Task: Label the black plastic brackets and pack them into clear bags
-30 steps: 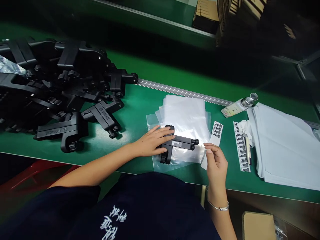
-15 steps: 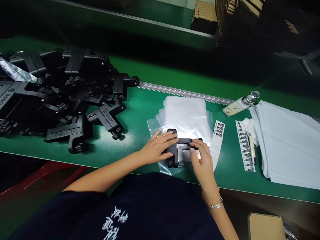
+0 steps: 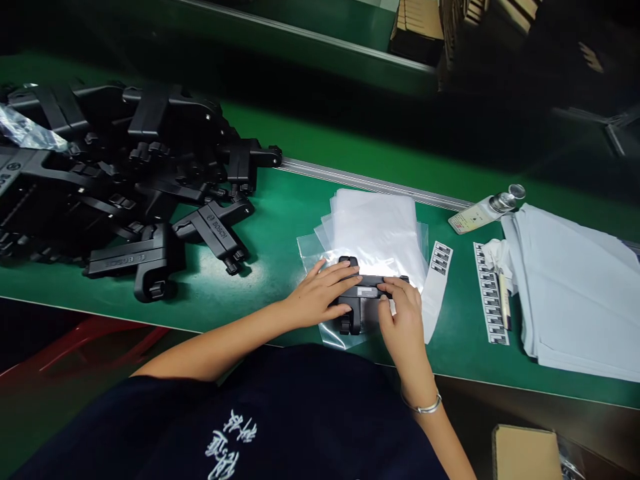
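Observation:
A black T-shaped plastic bracket (image 3: 355, 312) lies across the stack of clear plastic bags (image 3: 376, 223), with a small silvery label (image 3: 367, 292) on its upper face. My left hand (image 3: 317, 297) grips the bracket near its crossbar, fingers over the top and thumb at the near side. At the bracket's long arm is my right hand (image 3: 404, 323), its fingertips bent onto the arm and its thumb along the near edge, just right of the label. To the right of the bags rests a strip of label backing (image 3: 436, 293) with several dark stickers at its top.
Several similar black brackets, some marked BOSCH (image 3: 215, 230), are heaped at the left. On the right are a clear pump bottle (image 3: 480, 215), a sticker strip (image 3: 490, 300), a pen-like tool (image 3: 504, 300) and a pile of white sheets (image 3: 580, 293). A cardboard box (image 3: 525, 453) stands below the table.
The view has shifted slightly. My right fingers have moved a little left along the bracket's arm, closer to the label. My left hand keeps its hold.

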`<action>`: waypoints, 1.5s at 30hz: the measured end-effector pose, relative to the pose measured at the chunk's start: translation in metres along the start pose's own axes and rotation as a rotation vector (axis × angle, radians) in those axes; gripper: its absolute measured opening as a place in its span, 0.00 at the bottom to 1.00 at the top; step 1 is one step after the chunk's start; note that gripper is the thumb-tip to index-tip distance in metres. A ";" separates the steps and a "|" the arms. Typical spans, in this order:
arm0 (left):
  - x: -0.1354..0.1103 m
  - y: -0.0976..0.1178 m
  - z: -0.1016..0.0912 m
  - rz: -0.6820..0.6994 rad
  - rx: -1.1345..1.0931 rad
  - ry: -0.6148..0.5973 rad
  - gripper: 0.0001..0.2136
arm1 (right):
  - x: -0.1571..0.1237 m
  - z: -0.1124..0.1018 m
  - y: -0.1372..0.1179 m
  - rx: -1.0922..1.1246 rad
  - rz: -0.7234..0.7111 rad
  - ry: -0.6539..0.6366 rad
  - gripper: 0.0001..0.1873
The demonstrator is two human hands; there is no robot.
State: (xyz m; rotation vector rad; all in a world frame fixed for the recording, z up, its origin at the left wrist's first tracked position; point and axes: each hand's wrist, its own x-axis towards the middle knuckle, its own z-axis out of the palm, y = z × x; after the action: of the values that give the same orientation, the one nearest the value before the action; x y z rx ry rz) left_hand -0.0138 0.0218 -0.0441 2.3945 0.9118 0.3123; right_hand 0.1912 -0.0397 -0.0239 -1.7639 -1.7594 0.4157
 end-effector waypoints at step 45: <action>0.007 0.009 0.011 0.008 -0.120 0.072 0.32 | 0.006 0.010 0.009 0.351 0.220 0.012 0.09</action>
State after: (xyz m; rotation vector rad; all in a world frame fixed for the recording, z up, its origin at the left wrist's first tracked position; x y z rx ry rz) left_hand 0.0013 0.0162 -0.0480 2.2901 0.8906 0.4464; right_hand 0.1924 -0.0312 -0.0363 -1.6998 -1.3862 0.7547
